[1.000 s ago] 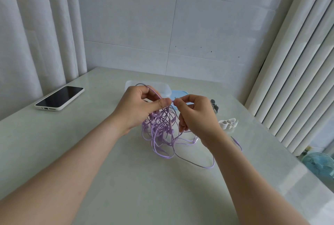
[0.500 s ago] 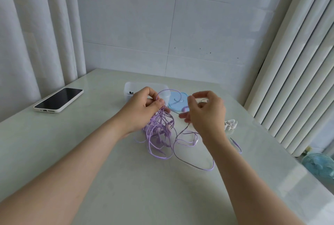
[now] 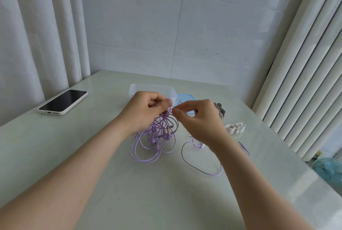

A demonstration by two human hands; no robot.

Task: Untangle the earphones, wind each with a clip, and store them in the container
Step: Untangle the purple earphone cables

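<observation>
Untangling under way: a person's left hand (image 3: 146, 113) grips the top of a knot of purple earphones (image 3: 157, 137), holding it up so the loops hang from the curled fingers (image 3: 167, 103) down to the table (image 3: 92, 155). The right hand (image 3: 199, 118) pinches a single strand between thumb and forefinger, right beside the left thumb. A loose loop (image 3: 201, 168) lies on the table below the right wrist. The clear container (image 3: 135, 89) stands just beyond the left fingers, partly hidden by them, with a blue lid (image 3: 187, 98) beyond the right fingers. White clips (image 3: 235, 128) lie just right of the right hand. The likely risk is that a hard sideways pull on the pinched strand cinches the knot tighter instead of freeing it. The trailing loop could also snag the wrist and drag across the clips.
</observation>
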